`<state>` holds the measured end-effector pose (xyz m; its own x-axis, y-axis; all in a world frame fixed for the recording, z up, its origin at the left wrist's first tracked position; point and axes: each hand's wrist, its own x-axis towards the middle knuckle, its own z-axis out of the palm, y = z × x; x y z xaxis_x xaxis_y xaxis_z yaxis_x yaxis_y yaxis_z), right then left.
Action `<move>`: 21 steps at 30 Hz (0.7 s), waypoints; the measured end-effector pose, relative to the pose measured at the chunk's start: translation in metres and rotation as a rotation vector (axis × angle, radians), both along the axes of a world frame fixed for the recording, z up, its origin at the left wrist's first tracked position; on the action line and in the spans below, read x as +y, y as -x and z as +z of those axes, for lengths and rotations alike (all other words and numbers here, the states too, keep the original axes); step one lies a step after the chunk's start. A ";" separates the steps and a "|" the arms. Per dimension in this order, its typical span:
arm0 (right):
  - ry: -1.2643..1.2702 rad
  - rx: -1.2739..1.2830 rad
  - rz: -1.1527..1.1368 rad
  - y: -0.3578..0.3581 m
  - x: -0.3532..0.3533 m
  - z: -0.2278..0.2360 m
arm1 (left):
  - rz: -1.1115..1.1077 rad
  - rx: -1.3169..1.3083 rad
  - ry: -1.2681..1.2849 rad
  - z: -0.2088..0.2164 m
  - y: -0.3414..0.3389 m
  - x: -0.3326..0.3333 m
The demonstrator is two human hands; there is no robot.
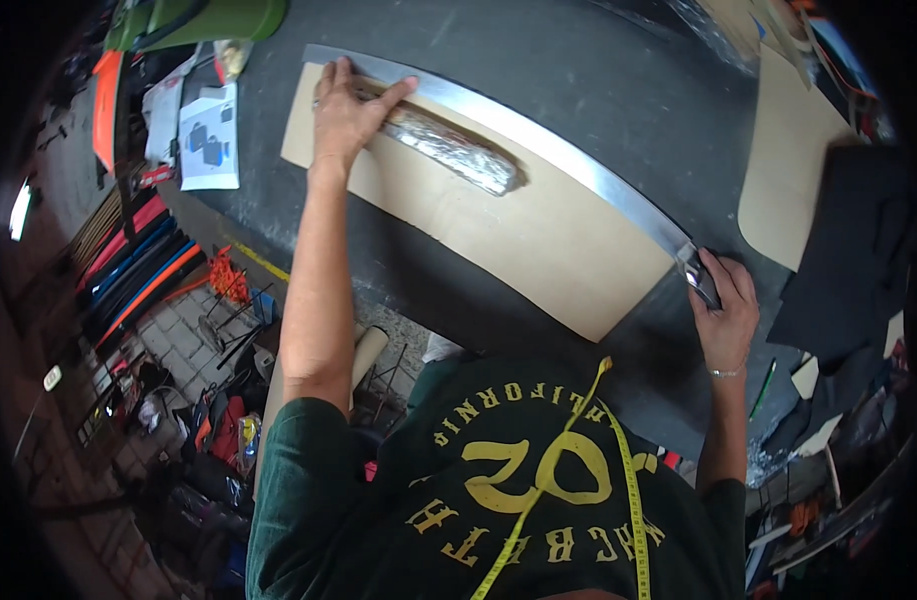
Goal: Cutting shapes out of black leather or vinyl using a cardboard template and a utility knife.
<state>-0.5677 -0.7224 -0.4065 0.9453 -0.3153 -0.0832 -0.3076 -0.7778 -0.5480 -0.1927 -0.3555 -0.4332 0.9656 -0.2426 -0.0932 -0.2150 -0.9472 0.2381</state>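
Observation:
A long metal ruler [583, 168] lies along the far edge of a tan sheet of cardboard [549, 245] on the dark table. My left hand [349, 115] presses on the ruler's left end with thumb and fingers spread. Just beside that hand, a bar-shaped block wrapped in shiny clear film [454, 153] rests on the cardboard. At the ruler's right end, my right hand [729, 312] grips what looks like a utility knife [701, 280] with a dark handle. Its tip is at the ruler's end, by the sheet's right corner; the blade itself is too small to make out.
More tan cardboard [784, 160] and black sheet material [849, 255] lie at the right. A green pen [765, 388] is near my right forearm. At the far left are a printed sheet [210, 138] and a green container [194, 22]. A yellow measuring tape [634, 500] hangs over my shirt.

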 end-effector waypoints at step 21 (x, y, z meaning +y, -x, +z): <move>-0.043 0.014 0.018 0.005 -0.006 0.001 | -0.016 0.092 -0.128 -0.004 -0.013 0.005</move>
